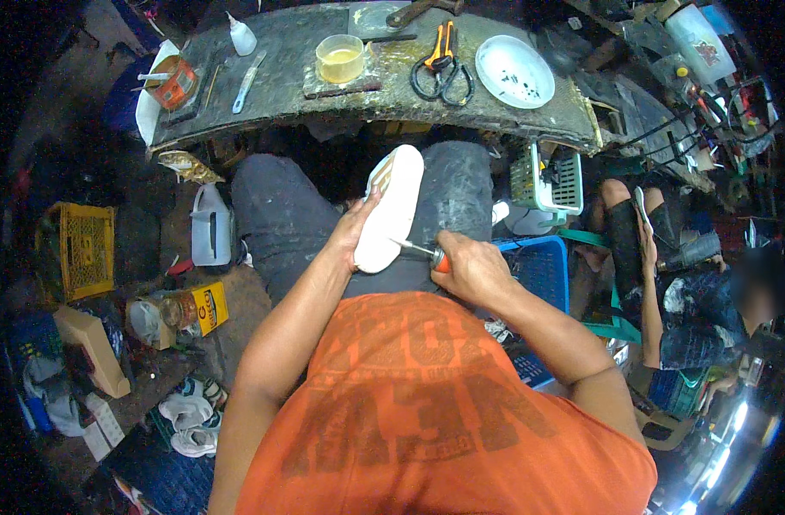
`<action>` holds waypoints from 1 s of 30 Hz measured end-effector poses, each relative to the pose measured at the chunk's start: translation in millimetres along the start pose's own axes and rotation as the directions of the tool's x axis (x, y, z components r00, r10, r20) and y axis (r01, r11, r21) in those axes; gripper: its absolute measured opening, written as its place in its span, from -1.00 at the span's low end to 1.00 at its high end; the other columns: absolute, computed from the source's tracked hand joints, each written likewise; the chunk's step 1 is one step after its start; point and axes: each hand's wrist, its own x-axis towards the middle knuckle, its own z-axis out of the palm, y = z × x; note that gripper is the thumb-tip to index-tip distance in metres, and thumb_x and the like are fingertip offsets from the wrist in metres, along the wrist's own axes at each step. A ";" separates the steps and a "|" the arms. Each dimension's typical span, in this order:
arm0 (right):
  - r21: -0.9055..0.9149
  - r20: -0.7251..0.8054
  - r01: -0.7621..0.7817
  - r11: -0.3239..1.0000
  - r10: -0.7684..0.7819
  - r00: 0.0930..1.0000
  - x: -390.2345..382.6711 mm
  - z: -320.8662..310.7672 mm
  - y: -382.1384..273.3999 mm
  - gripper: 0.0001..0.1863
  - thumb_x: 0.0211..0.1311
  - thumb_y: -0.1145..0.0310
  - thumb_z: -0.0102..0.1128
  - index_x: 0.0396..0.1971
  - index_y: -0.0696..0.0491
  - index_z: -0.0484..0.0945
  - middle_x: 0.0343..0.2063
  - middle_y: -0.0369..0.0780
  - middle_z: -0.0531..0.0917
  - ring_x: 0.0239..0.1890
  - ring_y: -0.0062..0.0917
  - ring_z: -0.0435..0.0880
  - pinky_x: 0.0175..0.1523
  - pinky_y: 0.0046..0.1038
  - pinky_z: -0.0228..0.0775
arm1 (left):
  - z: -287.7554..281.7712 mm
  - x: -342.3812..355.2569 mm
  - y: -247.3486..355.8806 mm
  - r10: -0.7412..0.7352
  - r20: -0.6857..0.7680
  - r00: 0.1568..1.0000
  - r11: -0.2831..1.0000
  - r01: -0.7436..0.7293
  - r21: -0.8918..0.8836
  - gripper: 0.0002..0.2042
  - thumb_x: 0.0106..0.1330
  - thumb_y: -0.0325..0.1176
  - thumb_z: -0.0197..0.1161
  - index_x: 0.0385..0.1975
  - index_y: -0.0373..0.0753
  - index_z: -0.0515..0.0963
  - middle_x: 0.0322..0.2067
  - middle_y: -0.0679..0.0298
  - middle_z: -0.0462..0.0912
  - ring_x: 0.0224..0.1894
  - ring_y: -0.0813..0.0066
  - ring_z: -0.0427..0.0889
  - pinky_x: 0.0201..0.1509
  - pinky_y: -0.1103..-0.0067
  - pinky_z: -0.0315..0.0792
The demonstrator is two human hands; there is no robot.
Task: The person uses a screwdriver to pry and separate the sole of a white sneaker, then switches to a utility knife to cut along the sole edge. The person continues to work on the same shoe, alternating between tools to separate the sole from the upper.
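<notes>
A white sneaker point(393, 202) with tan stripes on its side rests over my lap, its pale sole turned up toward me. My left hand point(355, 225) wraps round the shoe's left side, near the heel end. In my right hand point(471, 269) is an awl point(420, 250) with an orange-red handle and a thin metal shaft. The awl's tip meets the sole close to its right edge, in the lower part. The fingers of that hand are closed round the handle, which they partly hide.
A worn workbench point(281, 94) spans the far side, bearing scissors point(443, 77), a glue cup point(340, 60), a white bowl point(514, 72), a blue-handled knife point(249, 82) and a white bottle point(241, 36). Baskets point(547, 184) stand at right, near another person point(693, 292). Shoes point(192, 418) lie lower left.
</notes>
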 end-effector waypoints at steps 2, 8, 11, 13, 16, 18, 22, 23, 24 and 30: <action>0.036 -0.031 -0.025 0.999 0.026 0.999 -0.9 -2.1 3.7 -0.58 0.13 0.22 0.43 -0.13 0.15 0.52 -0.25 0.12 0.74 -0.15 0.08 0.75 -0.03 0.02 0.60 | 0.9 -2.3 2.2 -0.010 0.039 0.999 0.999 0.008 0.045 -0.49 0.48 0.09 0.30 0.13 -0.26 0.60 -0.21 0.19 0.77 -0.30 0.37 0.79 -0.27 0.41 0.73; 0.104 -0.117 -0.169 0.980 0.181 0.977 9.1 -0.6 15.2 -0.53 0.11 0.19 0.45 -0.07 0.16 0.55 -0.32 0.15 0.74 -0.21 0.10 0.75 -0.08 0.03 0.60 | 1.2 -7.7 1.3 -0.103 0.139 0.985 0.994 0.106 -0.013 -0.46 0.45 0.16 0.30 0.06 -0.25 0.66 -0.27 0.24 0.79 -0.38 0.45 0.77 -0.35 0.50 0.69; 0.050 -0.105 -0.140 0.989 0.145 0.984 8.6 2.1 15.5 -0.52 0.11 0.19 0.44 -0.07 0.17 0.55 -0.35 0.16 0.73 -0.22 0.10 0.75 -0.09 0.03 0.60 | 3.2 -9.0 2.7 -0.118 0.142 0.983 0.993 0.120 -0.002 -0.45 0.44 0.18 0.30 0.06 -0.25 0.67 -0.29 0.26 0.78 -0.41 0.45 0.76 -0.38 0.51 0.68; 0.049 -0.107 -0.118 0.992 0.122 0.987 6.9 3.0 15.2 -0.52 0.10 0.19 0.44 -0.07 0.17 0.54 -0.32 0.14 0.74 -0.21 0.08 0.75 -0.09 0.02 0.60 | 5.5 -11.2 3.7 -0.119 0.117 0.986 0.993 0.119 0.007 -0.44 0.45 0.18 0.29 0.07 -0.25 0.66 -0.29 0.26 0.78 -0.43 0.44 0.75 -0.40 0.52 0.68; 0.023 -0.101 -0.061 0.998 0.063 0.993 3.9 4.2 14.6 -0.55 0.11 0.21 0.45 -0.09 0.14 0.52 -0.23 0.09 0.74 -0.17 0.06 0.76 -0.05 0.01 0.62 | 10.4 -13.9 4.6 -0.104 0.124 0.987 0.994 0.106 -0.008 -0.43 0.46 0.19 0.26 0.09 -0.25 0.65 -0.30 0.26 0.78 -0.44 0.43 0.75 -0.41 0.50 0.69; 0.017 -0.099 -0.035 0.999 0.037 0.994 1.5 5.3 14.7 -0.55 0.11 0.21 0.46 -0.09 0.12 0.52 -0.18 0.07 0.75 -0.15 0.04 0.76 -0.04 0.00 0.63 | 13.1 -14.1 4.5 -0.066 0.172 0.983 0.998 0.069 -0.013 -0.43 0.47 0.20 0.24 0.10 -0.25 0.65 -0.30 0.26 0.78 -0.44 0.43 0.75 -0.40 0.49 0.69; 0.028 -0.125 -0.012 1.000 0.015 0.992 1.9 5.6 16.6 -0.52 0.09 0.20 0.47 -0.07 0.12 0.53 -0.18 0.06 0.75 -0.15 0.04 0.76 -0.04 0.00 0.63 | 12.2 -13.1 5.1 -0.123 0.154 0.980 0.992 0.125 -0.006 -0.44 0.48 0.18 0.25 0.11 -0.24 0.63 -0.28 0.25 0.78 -0.41 0.42 0.77 -0.38 0.49 0.71; 0.025 -0.116 -0.020 1.000 0.022 0.993 3.0 5.0 17.2 -0.52 0.09 0.19 0.47 -0.06 0.12 0.54 -0.19 0.06 0.75 -0.16 0.05 0.76 -0.04 0.01 0.63 | 11.3 -12.3 5.4 -0.133 0.164 0.978 0.991 0.134 0.006 -0.45 0.48 0.17 0.25 0.13 -0.23 0.63 -0.27 0.24 0.79 -0.40 0.42 0.78 -0.37 0.49 0.72; 0.045 -0.120 -0.066 0.997 0.071 0.990 5.1 4.1 18.0 -0.53 0.09 0.20 0.47 -0.08 0.13 0.54 -0.20 0.06 0.74 -0.16 0.04 0.76 -0.05 0.00 0.63 | 10.6 -11.8 5.2 -0.146 0.149 0.978 0.989 0.144 0.023 -0.46 0.48 0.16 0.25 0.14 -0.22 0.62 -0.26 0.24 0.79 -0.39 0.42 0.78 -0.37 0.49 0.72; 0.007 -0.073 -0.080 0.997 0.080 0.994 6.5 4.9 14.2 -0.55 0.09 0.21 0.46 -0.10 0.13 0.54 -0.24 0.08 0.74 -0.18 0.05 0.76 -0.08 -0.01 0.63 | 10.0 -11.7 5.2 -0.064 0.163 0.985 0.997 0.056 0.058 -0.53 0.52 0.03 0.28 0.19 -0.22 0.56 -0.14 0.24 0.77 -0.29 0.47 0.80 -0.28 0.51 0.75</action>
